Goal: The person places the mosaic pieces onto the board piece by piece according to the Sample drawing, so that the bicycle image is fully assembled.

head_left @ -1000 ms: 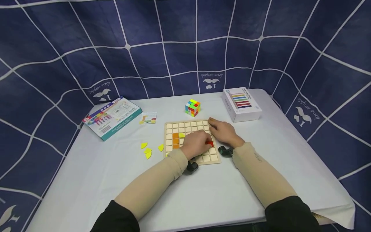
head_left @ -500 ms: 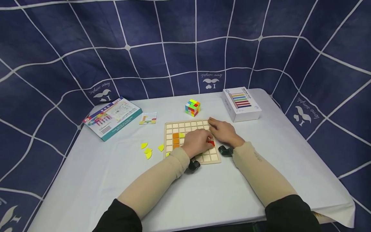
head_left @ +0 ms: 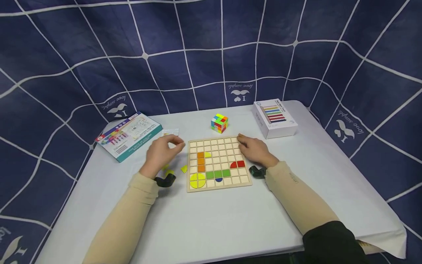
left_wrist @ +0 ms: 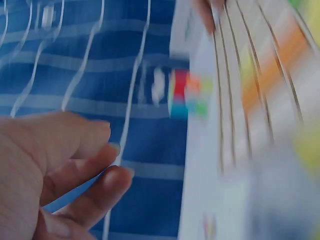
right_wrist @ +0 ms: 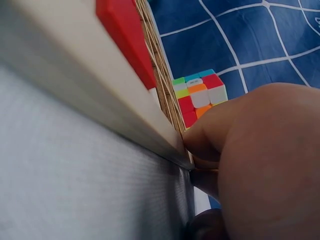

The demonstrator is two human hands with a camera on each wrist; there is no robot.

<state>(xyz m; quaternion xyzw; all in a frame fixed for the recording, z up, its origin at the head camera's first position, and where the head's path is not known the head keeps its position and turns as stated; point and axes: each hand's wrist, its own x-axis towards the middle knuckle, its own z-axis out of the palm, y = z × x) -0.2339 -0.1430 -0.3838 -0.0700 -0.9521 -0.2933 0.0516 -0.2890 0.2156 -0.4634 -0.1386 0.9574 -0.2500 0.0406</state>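
Observation:
A wooden grid board [head_left: 215,146] lies mid-table. On it sit orange squares [head_left: 200,161], green squares [head_left: 218,173], a small blue piece [head_left: 218,180], red tiles [head_left: 237,164] and a yellow disc of quarter-circle tiles [head_left: 197,180]. My right hand [head_left: 256,149] grips the board's right edge near its far corner, fingertips [right_wrist: 202,145] at the rim in the right wrist view. Left of the board, my left hand [head_left: 163,152] hovers with loosely bent fingers [left_wrist: 95,190], holding nothing. Below it lie loose yellow quarter-circle tiles [head_left: 183,169], some partly hidden by the hand.
Behind the board stands a puzzle cube [head_left: 219,123]. A white box [head_left: 275,119] is at the back right, a flat teal-edged box [head_left: 130,135] at the back left. A pattern card [head_left: 171,132] lies partly behind my left hand.
My left hand has left the red tiles at the board's right side and moved left, off the board, uncovering the tiles on it. My right hand has stayed at the board's edge.

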